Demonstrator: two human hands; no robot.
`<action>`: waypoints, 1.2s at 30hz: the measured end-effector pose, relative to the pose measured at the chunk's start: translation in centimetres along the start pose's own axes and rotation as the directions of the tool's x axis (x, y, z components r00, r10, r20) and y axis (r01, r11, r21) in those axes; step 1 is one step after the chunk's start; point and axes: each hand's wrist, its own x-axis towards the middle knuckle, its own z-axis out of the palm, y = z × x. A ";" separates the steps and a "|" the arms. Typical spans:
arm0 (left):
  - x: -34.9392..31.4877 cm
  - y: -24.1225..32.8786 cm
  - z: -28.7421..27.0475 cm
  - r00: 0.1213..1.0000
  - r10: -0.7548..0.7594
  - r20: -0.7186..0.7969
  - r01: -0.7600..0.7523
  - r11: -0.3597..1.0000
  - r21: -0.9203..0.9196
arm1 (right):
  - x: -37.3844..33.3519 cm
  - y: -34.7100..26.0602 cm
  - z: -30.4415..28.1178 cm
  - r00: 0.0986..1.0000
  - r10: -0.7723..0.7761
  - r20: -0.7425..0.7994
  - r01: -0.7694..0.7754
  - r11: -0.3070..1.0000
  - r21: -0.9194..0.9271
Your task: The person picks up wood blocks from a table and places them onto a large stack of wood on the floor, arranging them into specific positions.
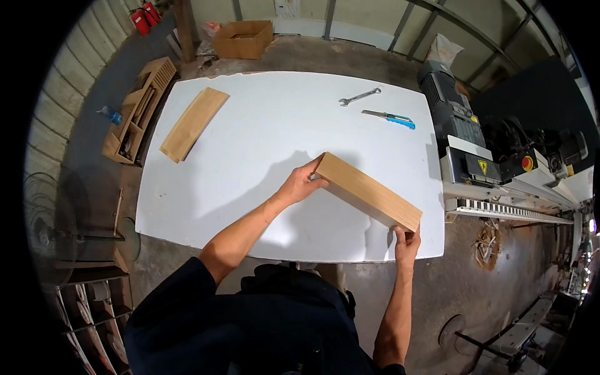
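Note:
A long light-brown wooden block (370, 190) is held between my two hands above the right part of the white table (250, 134). My left hand (302, 184) grips its far left end, with the thumb on the near side. At its near right end, my right hand (407, 241) closes round the bottom edge; part of those fingers is hidden behind the wood. The block slants from upper left to lower right. Beyond it lie a blue utility knife (395, 119) and a steel combination wrench (360, 96). Flat wooden boards (195, 125) rest at the table's far left.
A machine with a motor (447, 94) and a red stop button (527, 164) stands against the right side. Left of the table is a wooden rack (139, 112). A cardboard box (243, 40) sits on the floor behind. A fan (53, 231) stands at the far left.

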 end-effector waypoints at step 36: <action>-0.2 0.1 1.0 0.995 -0.097 0.012 0.098 0.982 -0.159 | -2.5 0.6 -2.3 0.990 0.015 -0.140 -0.022 0.999 -0.048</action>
